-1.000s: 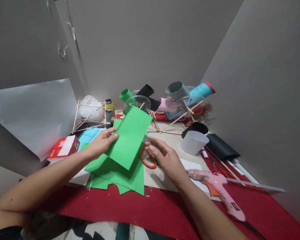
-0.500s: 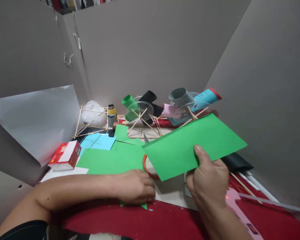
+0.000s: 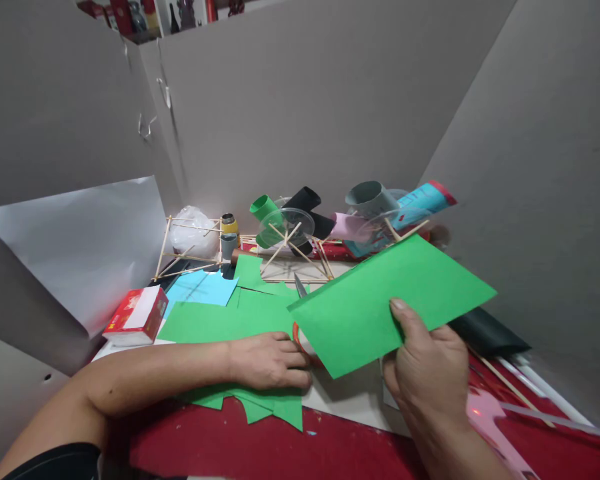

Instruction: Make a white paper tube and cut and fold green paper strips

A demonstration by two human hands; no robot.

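A green paper sheet (image 3: 365, 307) is pinched by my right hand (image 3: 427, 360), thumb on top and fingers underneath, held tilted above the table. My left hand (image 3: 270, 360) lies palm down on green paper pieces (image 3: 230, 317), its fingers stretched out. Cut corners of green paper (image 3: 273, 403) poke out below that hand toward the near edge. Scissors with orange handles (image 3: 300, 285) lie partly hidden behind the held sheet, close to my left fingertips.
Behind stand stick frames with plastic discs (image 3: 285, 230) and paper tubes (image 3: 367, 197). A red tissue pack (image 3: 136, 315) and blue paper (image 3: 200, 288) are at left. A pink glue gun (image 3: 490, 420) and black roll (image 3: 490, 331) lie at right.
My left hand has flattened, and more green paper shows beneath it toward the near edge. My right hand still holds the sheet. The view has shifted slightly.
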